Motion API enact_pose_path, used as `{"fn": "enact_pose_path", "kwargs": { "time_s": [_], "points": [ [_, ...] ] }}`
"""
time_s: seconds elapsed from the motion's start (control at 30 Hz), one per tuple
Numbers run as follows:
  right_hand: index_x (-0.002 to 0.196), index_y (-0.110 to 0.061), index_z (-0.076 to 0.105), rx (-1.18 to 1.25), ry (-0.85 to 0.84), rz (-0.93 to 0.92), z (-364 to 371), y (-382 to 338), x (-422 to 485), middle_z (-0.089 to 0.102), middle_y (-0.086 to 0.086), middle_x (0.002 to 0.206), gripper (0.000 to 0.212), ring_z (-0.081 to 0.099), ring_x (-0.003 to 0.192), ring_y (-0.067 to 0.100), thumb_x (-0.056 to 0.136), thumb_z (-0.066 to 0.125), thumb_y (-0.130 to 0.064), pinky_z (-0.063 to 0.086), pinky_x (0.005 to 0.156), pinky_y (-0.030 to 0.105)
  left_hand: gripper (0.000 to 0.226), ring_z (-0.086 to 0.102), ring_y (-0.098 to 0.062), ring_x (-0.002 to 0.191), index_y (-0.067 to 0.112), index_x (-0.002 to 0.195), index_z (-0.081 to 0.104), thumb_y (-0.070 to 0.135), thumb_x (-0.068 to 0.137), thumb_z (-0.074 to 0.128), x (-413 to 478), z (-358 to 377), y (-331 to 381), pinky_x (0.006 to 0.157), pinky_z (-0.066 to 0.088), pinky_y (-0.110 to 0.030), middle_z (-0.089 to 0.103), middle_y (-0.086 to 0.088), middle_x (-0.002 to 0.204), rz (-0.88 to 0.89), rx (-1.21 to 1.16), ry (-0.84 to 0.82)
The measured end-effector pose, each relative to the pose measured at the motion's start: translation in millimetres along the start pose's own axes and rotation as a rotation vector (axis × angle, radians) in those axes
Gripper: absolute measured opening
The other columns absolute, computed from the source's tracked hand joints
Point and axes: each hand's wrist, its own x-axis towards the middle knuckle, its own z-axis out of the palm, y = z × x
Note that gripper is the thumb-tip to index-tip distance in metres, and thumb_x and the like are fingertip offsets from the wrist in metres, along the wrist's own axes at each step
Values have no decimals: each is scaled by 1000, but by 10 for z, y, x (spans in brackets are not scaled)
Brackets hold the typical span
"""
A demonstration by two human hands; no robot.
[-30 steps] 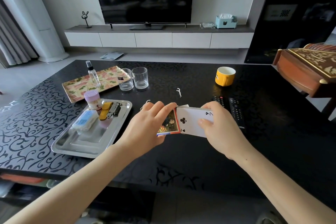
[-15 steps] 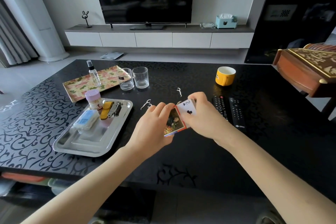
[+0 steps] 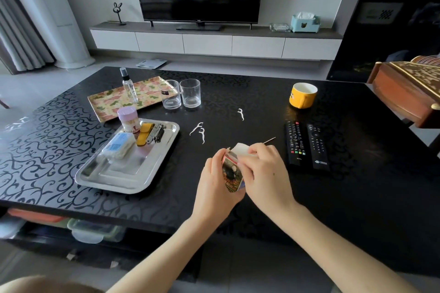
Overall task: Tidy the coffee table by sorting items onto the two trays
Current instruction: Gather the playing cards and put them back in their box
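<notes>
My left hand (image 3: 215, 182) grips a colourful card box (image 3: 231, 172) above the front middle of the black coffee table (image 3: 357, 197). My right hand (image 3: 264, 169) pinches the white playing cards (image 3: 242, 150) at the box's open top end. A steel tray (image 3: 95, 175) at the left holds a toothpick jar (image 3: 128, 121), a blue-labelled packet (image 3: 117, 148), a yellow item (image 3: 144, 134) and a metal clipper (image 3: 156, 132). Behind it lies a floral tray (image 3: 107, 102) with a spray bottle (image 3: 128, 85) on it.
Two clear glasses (image 3: 181, 94) stand beside the floral tray. Three white floss picks (image 3: 200, 132) and a thin stick (image 3: 269, 140) lie loose mid-table. Two remotes (image 3: 306, 145) lie to the right, a yellow mug (image 3: 302, 95) behind them. A wooden instrument (image 3: 409, 97) overhangs the right edge.
My right hand has brought the cards from beside the box to its open end, and the box has turned upright in my left hand. Both hands have drawn close together.
</notes>
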Motion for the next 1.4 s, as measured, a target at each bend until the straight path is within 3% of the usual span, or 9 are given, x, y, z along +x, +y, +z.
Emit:
{"fn": "enact_pose_path", "kwargs": {
  "time_s": [0.07, 0.17, 0.43, 0.6, 0.67, 0.77, 0.97, 1.17, 1.4],
  "points": [
    [88, -13, 73, -111, 23, -80, 83, 42, -87, 65, 4, 102, 11, 56, 86, 22, 84, 62, -12, 51, 68, 36, 94, 48, -4, 95, 27, 144, 27, 22, 67, 81, -67, 52, -60, 78, 36, -7, 43, 9, 106, 25, -23, -29],
    [112, -12, 68, -193, -10, -161, 207, 53, -174, 63, 3, 120, 27, 57, 95, 20, 89, 54, -17, 51, 76, 33, 83, 50, -7, 83, 26, 142, 36, 24, 71, 79, -102, 33, -148, 72, 35, -3, 44, 6, 97, 77, 63, -46],
    [114, -14, 68, -170, -24, -241, 268, -10, -229, 67, -1, 115, 36, 60, 102, 18, 92, 43, -27, 46, 82, 32, 76, 54, -15, 73, 19, 134, 40, 25, 67, 77, -150, 6, -291, 63, 50, -26, 50, -2, 93, 95, 124, -14],
    [120, -13, 59, 159, 89, 109, 255, -20, -374, 62, 0, 107, 35, 57, 96, 13, 86, 65, -22, 46, 81, 21, 55, 50, -6, 85, 15, 119, 56, 43, 74, 72, -183, -103, -264, 69, 38, -12, 47, 9, 101, 94, 92, 20],
    [118, -16, 55, 422, 30, 357, 212, -66, -390, 62, -3, 94, 38, 59, 83, 7, 84, 69, -23, 51, 72, 18, 49, 51, -8, 96, 14, 111, 60, 45, 73, 68, -180, -113, -243, 79, 40, -15, 52, 6, 107, 144, 97, 103],
    [98, -21, 58, 806, -90, 613, 135, -96, -303, 65, -2, 79, 19, 63, 69, 9, 83, 70, -19, 50, 57, 17, 49, 52, -10, 105, 14, 113, 61, 34, 72, 77, -165, -102, -195, 89, 35, -12, 60, 3, 112, 135, 100, 145],
    [92, -21, 69, 798, -84, 486, 66, -60, -203, 63, -9, 69, 8, 60, 66, 2, 85, 67, -19, 46, 56, 14, 37, 53, -6, 94, 19, 105, 61, 31, 73, 76, -88, -135, -105, 80, 37, -7, 61, 15, 100, 100, 26, 133],
    [84, -19, 69, 593, -3, 371, 155, -77, -217, 64, -8, 77, 7, 60, 71, 4, 88, 63, -22, 44, 58, 12, 12, 64, -7, 87, 16, 95, 61, 13, 85, 67, -2, -248, -31, 81, 51, -27, 66, 5, 89, -221, -510, 137],
    [95, -15, 68, 406, 108, 211, 280, -42, -301, 63, -6, 84, 11, 60, 76, 5, 90, 61, -23, 45, 63, 9, 19, 63, -2, 83, 30, 92, 69, 12, 85, 67, 123, -280, -165, 75, 52, -21, 60, 7, 94, -142, -383, 42]
  ]
}}
